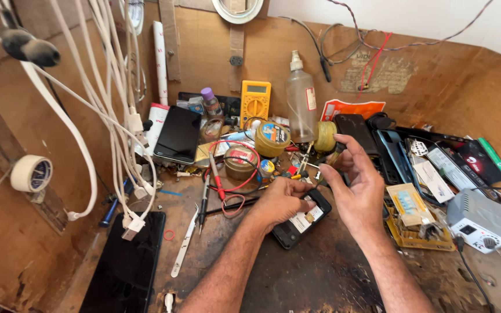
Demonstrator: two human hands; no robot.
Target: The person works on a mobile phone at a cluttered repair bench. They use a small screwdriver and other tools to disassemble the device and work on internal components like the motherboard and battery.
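Black phone (300, 220) under curled left hand (279, 200), right hand (358, 185) raised.

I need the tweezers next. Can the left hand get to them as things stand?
Probably not at once: the left hand is pressing on the phone. The tweezers lie uncovered to its left.

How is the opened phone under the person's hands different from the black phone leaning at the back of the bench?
The opened phone lies flat on the bench, insides exposed, with a pale part showing; the leaning phone is propped against the back wall, its dark glossy face whole. The left hand presses on the opened phone, and the right hand hovers beside it; nobody touches the leaning phone. Both are black slabs.
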